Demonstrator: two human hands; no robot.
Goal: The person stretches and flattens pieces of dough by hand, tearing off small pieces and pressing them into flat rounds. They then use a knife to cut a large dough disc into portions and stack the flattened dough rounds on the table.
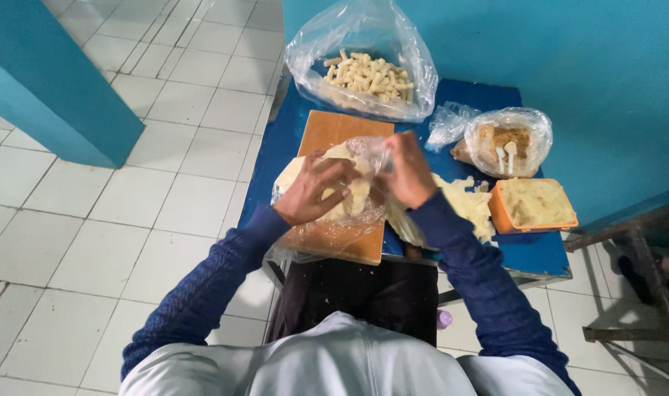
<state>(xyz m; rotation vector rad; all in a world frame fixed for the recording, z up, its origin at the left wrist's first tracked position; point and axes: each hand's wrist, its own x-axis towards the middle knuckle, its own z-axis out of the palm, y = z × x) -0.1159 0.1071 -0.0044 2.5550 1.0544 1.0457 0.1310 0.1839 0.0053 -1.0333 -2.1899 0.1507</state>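
fingers [333, 178] of the left hand [311, 194] lay spread on dough [349, 192] under plastic [327, 235] on the board [334, 130]; right hand [408, 172] pinched the plastic. i judged a hard pull could tear it or drag the dough off the bench [488, 99].

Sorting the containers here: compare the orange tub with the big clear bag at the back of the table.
The orange tub is rigid, shallow and opaque; the clear bag is soft, crumpled plastic standing taller. The tub holds a smooth pale mash; the bag holds many separate pale sticks. The tub sits at the right edge, the bag at the far end. Both are open-topped on the blue table.
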